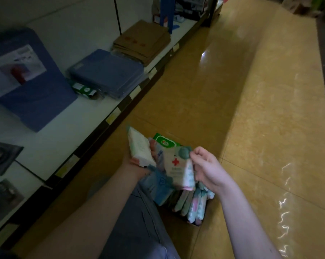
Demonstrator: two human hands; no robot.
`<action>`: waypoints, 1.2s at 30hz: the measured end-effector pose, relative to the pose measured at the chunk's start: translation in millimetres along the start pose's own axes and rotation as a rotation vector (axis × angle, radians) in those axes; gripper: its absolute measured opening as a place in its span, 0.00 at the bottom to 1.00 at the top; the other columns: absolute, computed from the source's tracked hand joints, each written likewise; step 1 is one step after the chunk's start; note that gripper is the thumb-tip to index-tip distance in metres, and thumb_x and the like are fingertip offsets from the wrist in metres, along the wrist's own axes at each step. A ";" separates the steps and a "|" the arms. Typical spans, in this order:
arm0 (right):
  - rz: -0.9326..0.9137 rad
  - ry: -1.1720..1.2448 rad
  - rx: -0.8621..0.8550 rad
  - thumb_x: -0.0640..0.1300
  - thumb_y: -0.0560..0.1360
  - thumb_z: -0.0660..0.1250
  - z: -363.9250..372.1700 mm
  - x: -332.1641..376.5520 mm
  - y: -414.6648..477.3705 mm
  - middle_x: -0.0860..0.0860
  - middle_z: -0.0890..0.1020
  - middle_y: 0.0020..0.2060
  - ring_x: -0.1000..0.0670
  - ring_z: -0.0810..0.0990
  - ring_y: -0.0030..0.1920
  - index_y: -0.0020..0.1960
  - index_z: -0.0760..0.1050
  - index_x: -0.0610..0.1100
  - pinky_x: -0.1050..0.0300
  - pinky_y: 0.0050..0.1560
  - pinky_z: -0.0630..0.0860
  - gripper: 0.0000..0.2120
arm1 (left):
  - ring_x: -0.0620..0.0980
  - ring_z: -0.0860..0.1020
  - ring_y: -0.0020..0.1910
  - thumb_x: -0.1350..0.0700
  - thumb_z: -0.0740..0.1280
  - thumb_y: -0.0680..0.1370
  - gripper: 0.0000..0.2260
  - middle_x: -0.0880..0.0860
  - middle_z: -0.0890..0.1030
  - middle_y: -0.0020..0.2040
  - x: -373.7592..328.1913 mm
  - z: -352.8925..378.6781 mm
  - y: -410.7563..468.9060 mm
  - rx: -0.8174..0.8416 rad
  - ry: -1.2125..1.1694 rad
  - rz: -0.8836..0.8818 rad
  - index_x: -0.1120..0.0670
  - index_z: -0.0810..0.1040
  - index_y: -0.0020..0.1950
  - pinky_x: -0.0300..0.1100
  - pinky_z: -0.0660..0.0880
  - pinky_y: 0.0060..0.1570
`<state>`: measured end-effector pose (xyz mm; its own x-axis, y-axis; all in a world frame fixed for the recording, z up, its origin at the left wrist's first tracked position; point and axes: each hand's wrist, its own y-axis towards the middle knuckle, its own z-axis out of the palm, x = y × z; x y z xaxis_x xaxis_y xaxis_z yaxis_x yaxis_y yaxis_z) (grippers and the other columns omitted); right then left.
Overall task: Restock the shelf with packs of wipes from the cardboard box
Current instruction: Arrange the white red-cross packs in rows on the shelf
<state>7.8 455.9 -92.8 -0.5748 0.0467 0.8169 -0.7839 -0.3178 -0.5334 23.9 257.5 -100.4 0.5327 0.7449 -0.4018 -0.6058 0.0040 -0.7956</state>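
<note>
Mostly undone, I judge: over the cardboard box (pixel 192 222), the left hand (pixel 129 162) grips a white wipes pack (pixel 139 148) and the right hand (pixel 208 169) pinches a red-cross pack (pixel 176 165). Many packs (pixel 193 204) stand inside it, and the shelf (pixel 51 143) is to its left.

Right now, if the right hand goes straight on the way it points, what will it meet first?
Probably the white pack held by the left hand; the right hand pinches the red-cross pack between them. Depth is unclear.
</note>
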 end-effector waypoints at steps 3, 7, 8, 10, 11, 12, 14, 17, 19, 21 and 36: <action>0.000 0.323 0.029 0.40 0.81 0.55 17.6 13.6 4.6 0.39 0.77 0.54 0.42 0.79 0.53 0.58 0.65 0.39 0.45 0.48 0.81 0.08 | 0.55 0.81 0.44 0.45 0.58 0.79 0.20 0.57 0.82 0.46 -13.8 15.1 -11.1 0.106 0.004 0.054 0.60 0.80 0.47 0.47 0.75 0.49; 0.035 0.229 -0.073 0.49 0.80 0.56 38.9 29.7 16.7 0.40 0.79 0.55 0.43 0.81 0.53 0.67 0.65 0.37 0.44 0.50 0.80 0.20 | 0.59 0.76 0.56 0.50 0.62 0.76 0.21 0.60 0.78 0.59 -32.3 16.1 -18.7 0.127 0.024 0.066 0.58 0.74 0.65 0.51 0.67 0.65; 0.044 0.203 -0.078 0.53 0.79 0.57 43.8 34.2 18.7 0.40 0.81 0.54 0.43 0.82 0.52 0.65 0.69 0.38 0.44 0.50 0.79 0.22 | 0.59 0.77 0.53 0.51 0.61 0.76 0.20 0.60 0.78 0.57 -36.9 15.5 -19.8 0.162 0.005 0.095 0.58 0.73 0.66 0.51 0.69 0.62; 0.020 0.181 -0.044 0.54 0.76 0.63 53.3 42.9 22.9 0.42 0.83 0.50 0.43 0.83 0.50 0.62 0.71 0.40 0.45 0.49 0.80 0.21 | 0.57 0.80 0.45 0.53 0.59 0.77 0.16 0.59 0.82 0.48 -45.0 16.2 -28.1 0.204 0.025 0.136 0.58 0.75 0.61 0.50 0.75 0.51; 0.005 0.179 -0.016 0.51 0.75 0.66 57.2 46.3 24.9 0.43 0.84 0.48 0.43 0.84 0.48 0.61 0.72 0.40 0.44 0.48 0.80 0.20 | 0.56 0.82 0.41 0.53 0.58 0.77 0.14 0.58 0.83 0.44 -49.8 15.4 -31.3 0.222 0.036 0.150 0.58 0.77 0.58 0.48 0.77 0.45; -0.004 0.173 0.015 0.47 0.73 0.68 60.9 49.8 26.0 0.44 0.85 0.45 0.43 0.84 0.46 0.60 0.72 0.41 0.44 0.45 0.81 0.18 | 0.55 0.82 0.40 0.54 0.58 0.78 0.13 0.58 0.84 0.43 -55.2 14.0 -34.2 0.219 0.044 0.165 0.58 0.77 0.56 0.47 0.78 0.41; -0.008 0.150 0.061 0.42 0.71 0.70 69.5 58.6 27.5 0.44 0.85 0.41 0.43 0.85 0.41 0.59 0.73 0.42 0.46 0.37 0.82 0.17 | 0.56 0.81 0.45 0.56 0.60 0.77 0.13 0.59 0.82 0.49 -67.3 10.0 -38.2 0.214 0.050 0.201 0.58 0.76 0.59 0.47 0.80 0.41; 0.000 0.126 0.103 0.40 0.70 0.71 86.0 72.9 34.5 0.42 0.85 0.44 0.43 0.85 0.40 0.63 0.71 0.41 0.50 0.34 0.81 0.23 | 0.56 0.79 0.47 0.59 0.62 0.77 0.12 0.58 0.80 0.51 -88.7 7.9 -48.9 0.172 0.075 0.258 0.57 0.75 0.59 0.47 0.82 0.36; -0.015 0.112 0.152 0.40 0.70 0.71 100.3 83.3 37.9 0.42 0.84 0.46 0.44 0.85 0.41 0.64 0.70 0.41 0.50 0.35 0.81 0.24 | 0.55 0.79 0.44 0.60 0.62 0.77 0.12 0.58 0.80 0.48 -104.2 7.0 -59.0 0.117 0.100 0.305 0.57 0.74 0.61 0.46 0.81 0.31; -0.056 0.093 0.206 0.39 0.71 0.70 113.4 92.2 41.2 0.40 0.83 0.49 0.43 0.84 0.43 0.64 0.69 0.40 0.50 0.36 0.81 0.23 | 0.55 0.80 0.44 0.61 0.64 0.76 0.14 0.58 0.80 0.48 -118.0 6.5 -68.7 0.068 0.093 0.367 0.58 0.73 0.62 0.47 0.80 0.30; -0.336 -0.043 0.502 0.35 0.74 0.66 273.2 195.9 24.6 0.44 0.84 0.44 0.46 0.84 0.39 0.54 0.74 0.43 0.52 0.34 0.82 0.10 | 0.57 0.81 0.49 0.64 0.67 0.74 0.19 0.61 0.78 0.57 -235.7 -27.9 -199.2 -0.147 0.133 0.928 0.60 0.68 0.64 0.54 0.79 0.47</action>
<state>-60.0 198.5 114.0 -0.2970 0.1869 0.9364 -0.7085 -0.7006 -0.0849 35.6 62.5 140.2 -0.0559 0.3258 -0.9438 -0.7458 -0.6421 -0.1775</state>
